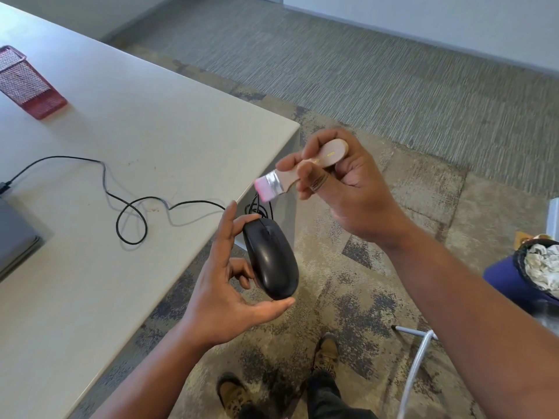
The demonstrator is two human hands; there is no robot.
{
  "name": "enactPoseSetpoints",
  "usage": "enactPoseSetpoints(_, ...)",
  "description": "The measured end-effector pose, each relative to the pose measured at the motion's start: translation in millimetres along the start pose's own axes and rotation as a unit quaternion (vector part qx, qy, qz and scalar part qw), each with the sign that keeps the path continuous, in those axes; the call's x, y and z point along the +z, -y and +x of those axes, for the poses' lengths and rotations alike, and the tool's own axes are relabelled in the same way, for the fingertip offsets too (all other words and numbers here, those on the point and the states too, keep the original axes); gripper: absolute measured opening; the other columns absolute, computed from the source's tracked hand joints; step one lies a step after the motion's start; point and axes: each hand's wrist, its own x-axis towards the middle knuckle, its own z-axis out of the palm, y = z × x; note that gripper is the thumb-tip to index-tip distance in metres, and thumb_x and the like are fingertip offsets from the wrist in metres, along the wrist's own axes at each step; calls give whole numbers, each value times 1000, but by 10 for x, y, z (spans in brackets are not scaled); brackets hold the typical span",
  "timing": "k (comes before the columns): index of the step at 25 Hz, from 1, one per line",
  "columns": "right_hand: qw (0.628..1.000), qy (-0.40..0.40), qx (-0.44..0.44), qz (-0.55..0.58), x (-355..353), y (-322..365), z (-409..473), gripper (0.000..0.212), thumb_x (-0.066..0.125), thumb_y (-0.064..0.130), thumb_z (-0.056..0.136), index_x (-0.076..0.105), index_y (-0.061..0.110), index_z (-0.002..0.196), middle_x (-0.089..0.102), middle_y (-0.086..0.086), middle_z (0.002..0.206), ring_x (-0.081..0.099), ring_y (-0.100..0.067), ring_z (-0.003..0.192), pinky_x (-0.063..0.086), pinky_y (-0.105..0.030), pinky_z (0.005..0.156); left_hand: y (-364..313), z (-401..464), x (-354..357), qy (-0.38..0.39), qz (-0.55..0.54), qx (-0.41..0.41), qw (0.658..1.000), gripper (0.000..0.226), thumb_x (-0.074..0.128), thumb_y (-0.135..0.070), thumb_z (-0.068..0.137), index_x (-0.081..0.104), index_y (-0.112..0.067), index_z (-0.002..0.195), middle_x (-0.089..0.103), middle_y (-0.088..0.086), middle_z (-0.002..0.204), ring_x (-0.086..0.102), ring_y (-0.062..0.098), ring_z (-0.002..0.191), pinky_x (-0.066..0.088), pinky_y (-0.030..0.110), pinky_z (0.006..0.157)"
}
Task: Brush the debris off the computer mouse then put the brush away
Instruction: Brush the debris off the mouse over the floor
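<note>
Left hand (223, 285) cradles mouse (270, 259) off desk (127, 122) corner, thumb and fingers curled round it. Right hand (341, 189) pinches brush (298, 170), bristles just above mouse. Sweep lightly away from desk, you keep mouse tilted.

An office, by the look of it. Grey desk (121, 140) — red mesh holder (28, 83) near its far edge — over patterned carpet tiles (393, 95).

Pale grey counter (127, 152), corner juts over patterned grey-beige carpet (378, 95). White wall (453, 22) along far edge. Bin (523, 276) with crumpled paper at right. Even, soft light.
</note>
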Motion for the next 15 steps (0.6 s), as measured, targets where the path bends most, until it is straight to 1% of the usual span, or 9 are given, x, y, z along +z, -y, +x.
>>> enactPoseSetpoints(1,1000,2,0,-3,-7,-6,-6,14,60,2,99,51,13,101,73,-22,99,61,-20,68,54,-35,66,2,0,2,0,-2,1,1000,147,101,-32,63,2,-34,172,42,-1,166,72,26,65,57,44,56)
enactPoseSetpoints(3,998,48,30,-5,-54,16,-13,10,63,9,98,54,12,100,75,-25,93,63,-21,63,55,-32,59,-1,-2,-4,-1,-7,-2,1000,148,101,-32,63,2,-34,172,42,-3,165,74,28,66,57,46,56)
enactPoseSetpoints(5,990,118,79,18,-130,69,-21,12,65,21,101,56,13,100,76,-18,85,63,-20,59,52,-29,55,6,-10,-5,-1,-9,-6,1000,148,101,-32,62,2,-34,172,41,-2,166,75,29,68,58,48,55)
enactPoseSetpoints(6,985,140,98,39,-156,86,-24,15,65,26,100,56,14,100,75,-15,83,62,-20,57,51,-27,53,11,-12,-5,-2,-9,-6,1000,148,101,-32,62,2,-34,172,41,-1,166,75,29,68,57,48,55)
enactPoseSetpoints(7,982,145,108,60,-169,91,-25,17,65,28,98,56,14,100,75,-13,83,62,-19,57,51,-27,53,12,-8,-4,-2,-11,-5,1000,148,101,-32,62,2,-34,172,41,0,167,75,29,68,57,48,54)
enactPoseSetpoints(8,982,134,110,72,-166,77,-25,17,65,28,96,56,14,99,76,-14,85,62,-19,58,52,-27,54,10,-4,0,-2,-15,-4,1000,148,101,-31,62,2,-34,172,41,0,167,75,29,68,57,49,54)
enactPoseSetpoints(10,991,81,86,60,-128,12,-19,16,66,24,93,55,14,99,77,-16,90,64,-19,63,54,-31,59,7,-4,10,0,-20,-3,1000,148,102,-30,63,3,-34,172,41,0,167,77,30,71,58,50,55)
enactPoseSetpoints(13,999,11,26,15,-56,-50,-11,14,66,13,94,55,12,101,74,-27,102,64,-19,69,57,-33,68,5,-11,6,5,-14,0,1000,146,102,-33,64,4,-36,172,41,0,167,75,27,69,57,40,57)
enactPoseSetpoints(15,999,18,23,14,-78,-38,-12,12,65,10,96,55,11,101,74,-26,101,65,-19,69,57,-33,67,16,-12,4,3,-10,0,1000,147,102,-33,63,4,-37,172,41,0,167,73,25,67,55,35,58)
